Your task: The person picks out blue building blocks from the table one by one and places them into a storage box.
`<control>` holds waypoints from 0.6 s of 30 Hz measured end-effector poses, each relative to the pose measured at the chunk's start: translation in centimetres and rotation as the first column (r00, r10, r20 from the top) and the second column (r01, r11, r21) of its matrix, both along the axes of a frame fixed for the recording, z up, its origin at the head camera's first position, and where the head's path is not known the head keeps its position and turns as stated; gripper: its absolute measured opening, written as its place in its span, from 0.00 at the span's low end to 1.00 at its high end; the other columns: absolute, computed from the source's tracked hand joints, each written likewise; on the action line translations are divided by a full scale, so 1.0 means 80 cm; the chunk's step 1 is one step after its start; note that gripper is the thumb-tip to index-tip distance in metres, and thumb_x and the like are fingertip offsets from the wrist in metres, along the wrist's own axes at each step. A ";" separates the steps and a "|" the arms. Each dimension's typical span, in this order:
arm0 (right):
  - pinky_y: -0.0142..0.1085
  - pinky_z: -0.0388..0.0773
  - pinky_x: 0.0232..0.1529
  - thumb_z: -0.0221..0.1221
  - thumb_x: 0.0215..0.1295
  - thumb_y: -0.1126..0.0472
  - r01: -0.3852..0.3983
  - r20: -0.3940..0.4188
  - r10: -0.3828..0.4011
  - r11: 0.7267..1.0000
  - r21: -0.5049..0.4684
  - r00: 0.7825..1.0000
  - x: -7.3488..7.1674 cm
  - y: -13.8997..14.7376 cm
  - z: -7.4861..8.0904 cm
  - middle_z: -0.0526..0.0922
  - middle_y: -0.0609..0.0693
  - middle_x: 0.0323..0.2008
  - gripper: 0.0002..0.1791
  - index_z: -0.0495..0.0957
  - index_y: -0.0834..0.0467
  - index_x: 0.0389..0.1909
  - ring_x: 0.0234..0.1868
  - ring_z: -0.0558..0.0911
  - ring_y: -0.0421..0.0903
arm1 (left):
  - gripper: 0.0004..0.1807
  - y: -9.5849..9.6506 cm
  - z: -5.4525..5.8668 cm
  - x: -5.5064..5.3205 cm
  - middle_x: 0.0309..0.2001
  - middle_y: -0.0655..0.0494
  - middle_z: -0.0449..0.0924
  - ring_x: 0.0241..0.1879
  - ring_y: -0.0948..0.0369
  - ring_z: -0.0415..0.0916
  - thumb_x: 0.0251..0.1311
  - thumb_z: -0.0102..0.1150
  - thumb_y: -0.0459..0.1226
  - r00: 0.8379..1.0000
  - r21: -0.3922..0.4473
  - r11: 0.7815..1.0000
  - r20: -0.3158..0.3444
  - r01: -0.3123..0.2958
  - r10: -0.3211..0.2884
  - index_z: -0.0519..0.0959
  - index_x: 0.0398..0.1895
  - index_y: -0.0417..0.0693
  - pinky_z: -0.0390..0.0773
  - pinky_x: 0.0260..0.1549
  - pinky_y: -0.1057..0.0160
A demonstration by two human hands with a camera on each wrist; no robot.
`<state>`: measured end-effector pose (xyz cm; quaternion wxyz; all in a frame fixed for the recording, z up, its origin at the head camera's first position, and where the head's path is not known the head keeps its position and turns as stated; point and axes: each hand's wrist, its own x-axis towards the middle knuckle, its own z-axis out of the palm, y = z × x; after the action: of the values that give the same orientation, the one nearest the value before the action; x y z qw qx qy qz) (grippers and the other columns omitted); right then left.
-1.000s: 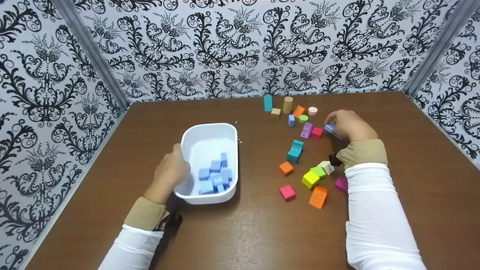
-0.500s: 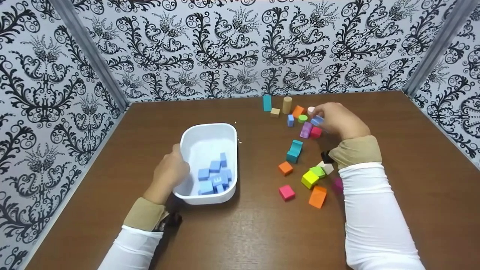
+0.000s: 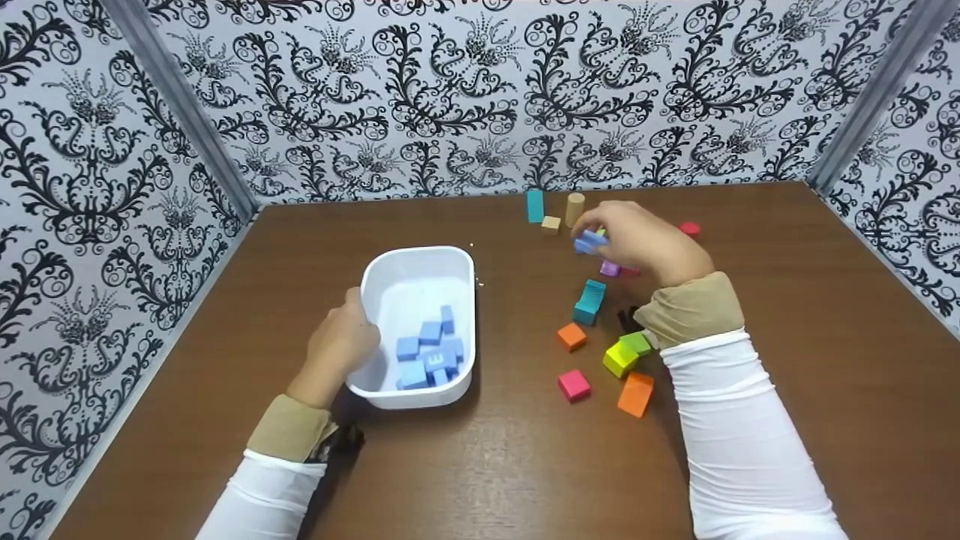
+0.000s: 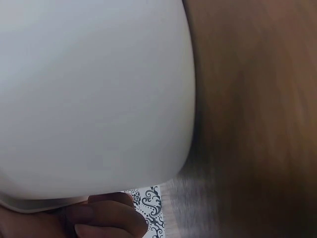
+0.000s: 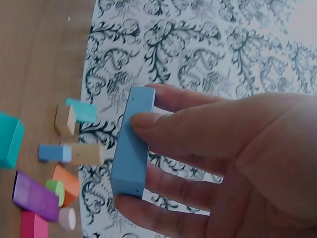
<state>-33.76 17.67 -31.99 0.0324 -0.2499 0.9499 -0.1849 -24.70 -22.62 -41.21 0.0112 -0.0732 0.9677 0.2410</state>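
My left hand (image 3: 343,339) grips the left rim of a white plastic tub (image 3: 420,262). In the left wrist view the tub's outer wall (image 4: 99,109) fills much of the frame, with curled fingers (image 4: 106,218) at its rim. Several blue blocks (image 3: 412,373) lie inside the tub, one marked with a letter E. My right hand (image 3: 649,240) pinches a long blue block (image 5: 131,144) between thumb and fingers, held above the loose blocks at the back. A smaller blue block (image 5: 49,152) lies on the table behind it.
Several coloured blocks are scattered on the brown table (image 3: 495,465), among them a teal curved block (image 3: 589,301), a yellow cube (image 3: 620,358), an orange block (image 3: 636,394) and a pink block (image 3: 574,385). A wooden cylinder (image 3: 575,210) stands near the patterned back wall (image 3: 465,90).
My right hand has lifted the long blue block off the table and carried it left, uncovering a red disc behind. The left hand and the tub have stayed in place.
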 end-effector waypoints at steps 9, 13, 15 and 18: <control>0.56 0.78 0.62 0.59 0.72 0.72 -0.081 -0.022 0.081 0.997 0.012 0.996 0.021 -0.030 0.009 0.83 0.60 0.61 0.19 0.86 0.57 0.59 0.61 0.77 0.62 | 0.34 0.000 0.000 0.000 0.54 0.27 0.81 0.47 0.38 0.83 0.67 0.46 0.32 1.000 0.002 1.000 -0.005 0.001 -0.001 0.58 0.76 0.31 0.81 0.43 0.38; 0.56 0.74 0.67 0.62 0.72 0.72 -0.163 -0.071 0.164 0.986 0.011 0.984 0.030 -0.042 0.010 0.84 0.58 0.59 0.17 0.86 0.58 0.58 0.61 0.79 0.60 | 0.34 0.000 -0.001 0.000 0.53 0.27 0.82 0.47 0.38 0.83 0.67 0.47 0.32 1.000 0.003 1.000 -0.008 0.001 -0.001 0.58 0.76 0.31 0.81 0.43 0.38; 0.54 0.74 0.67 0.62 0.72 0.73 -0.193 -0.073 0.192 0.981 -0.003 0.979 0.034 -0.048 0.010 0.84 0.57 0.59 0.17 0.86 0.58 0.58 0.60 0.80 0.59 | 0.34 0.000 -0.001 0.000 0.53 0.27 0.82 0.47 0.38 0.83 0.66 0.47 0.32 1.000 0.001 1.000 -0.007 0.000 0.000 0.59 0.76 0.31 0.81 0.43 0.38; 0.52 0.76 0.66 0.61 0.72 0.73 -0.211 -0.059 0.209 0.977 -0.027 0.976 0.040 -0.055 0.012 0.82 0.56 0.60 0.18 0.86 0.56 0.59 0.59 0.81 0.57 | 0.33 0.000 -0.001 0.000 0.53 0.27 0.82 0.48 0.37 0.83 0.66 0.46 0.32 1.000 -0.005 1.000 -0.007 0.000 0.000 0.59 0.75 0.31 0.80 0.44 0.37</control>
<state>-30.52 13.23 -31.06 0.0212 -0.3545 0.9155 -0.1890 -24.74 -22.65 -41.28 0.0077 -0.0726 0.9684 0.2386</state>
